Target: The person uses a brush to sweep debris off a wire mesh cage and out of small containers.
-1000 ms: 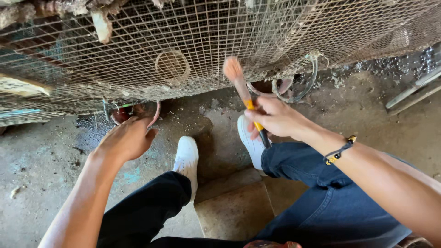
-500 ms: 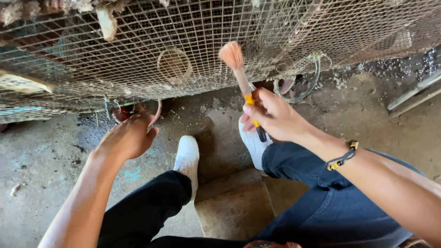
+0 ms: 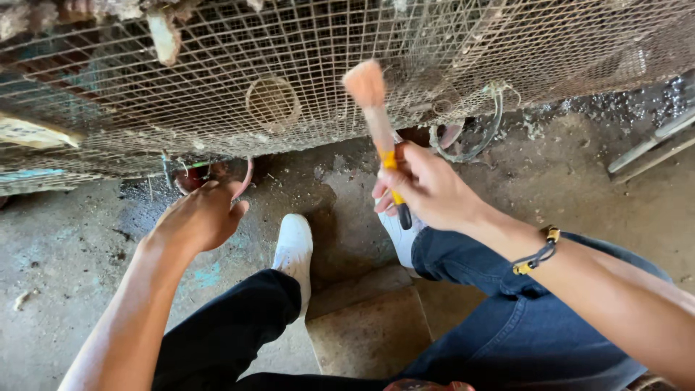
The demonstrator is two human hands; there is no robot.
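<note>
My right hand has lifted the paintbrush higher, bristles now against the wire mesh cage. Fingers pinch its handle firmly; I'd sweep lightly. Left hand curls closed on the red bowl under the cage edge.

Left hand: arm extended forward and down, back of hand upward, fingers curled under at the tips. Right hand: raised at mid-height, forearm angled in from lower right, fingers closed in a grip, beaded cord bracelet at wrist.
</note>
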